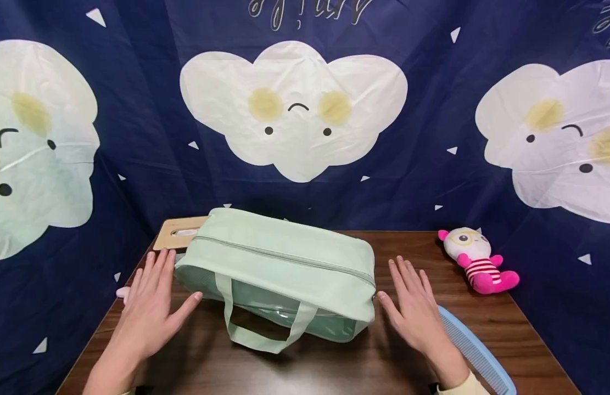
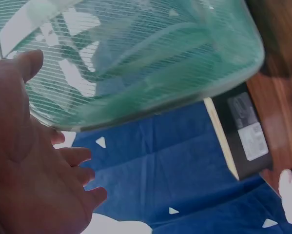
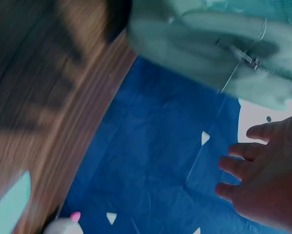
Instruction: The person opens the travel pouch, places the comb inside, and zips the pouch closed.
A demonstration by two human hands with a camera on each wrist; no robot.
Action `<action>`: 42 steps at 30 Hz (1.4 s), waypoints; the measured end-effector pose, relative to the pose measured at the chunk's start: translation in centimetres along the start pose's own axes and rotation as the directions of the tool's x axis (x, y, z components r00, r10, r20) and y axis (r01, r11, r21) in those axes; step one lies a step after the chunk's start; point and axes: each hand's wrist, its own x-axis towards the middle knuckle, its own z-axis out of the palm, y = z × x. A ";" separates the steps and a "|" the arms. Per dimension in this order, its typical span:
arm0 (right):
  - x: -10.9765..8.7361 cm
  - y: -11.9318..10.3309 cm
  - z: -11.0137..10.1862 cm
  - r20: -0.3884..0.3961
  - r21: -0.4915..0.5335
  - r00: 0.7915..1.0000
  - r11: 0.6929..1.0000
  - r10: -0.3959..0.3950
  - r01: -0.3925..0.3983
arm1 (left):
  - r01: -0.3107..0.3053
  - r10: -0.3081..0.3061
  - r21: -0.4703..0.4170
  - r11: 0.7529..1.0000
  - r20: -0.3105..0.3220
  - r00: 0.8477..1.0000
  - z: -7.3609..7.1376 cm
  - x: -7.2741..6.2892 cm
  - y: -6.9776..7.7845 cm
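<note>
A mint-green zip bag [image 1: 290,241] sits at a slant on the dark wooden table, its zip running along the top. Its strap handle [image 1: 257,340] hangs down over the see-through side that faces me. Beside the bag's left end is my left hand [image 1: 149,310], fingers spread and holding nothing. In the left wrist view the thumb overlaps the bag's clear, ribbed face [image 2: 136,58]. My right hand [image 1: 415,312] is off the right end, fingers extended and thumb pointing at the bag's corner. The right wrist view shows the metal zip pull [image 3: 250,61] on that end.
Behind the bag's left end stands a wood-topped box [image 1: 181,227] with a slot. A light blue comb [image 1: 475,345] lies partly behind my right wrist. A pink and white plush toy [image 1: 475,263] sits at the right back edge. Blue cloth [image 1: 423,192] with clouds surrounds the table.
</note>
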 end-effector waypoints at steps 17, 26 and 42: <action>0.5 -1.2 0.5 0.207 0.425 0.977 0.896 0.045 -0.132 | -0.065 0.051 -0.153 0.986 -0.094 0.994 0.1 1.0 4.1; 0.3 -1.6 -0.5 0.228 0.544 0.972 0.821 0.056 -0.174 | -0.062 0.042 -0.135 0.989 -0.150 0.988 1.0 0.9 4.6; 0.7 -1.7 -2.1 0.354 0.775 0.935 0.563 -0.015 -0.285 | -0.045 0.021 -0.134 0.990 -0.172 0.985 1.5 1.0 4.6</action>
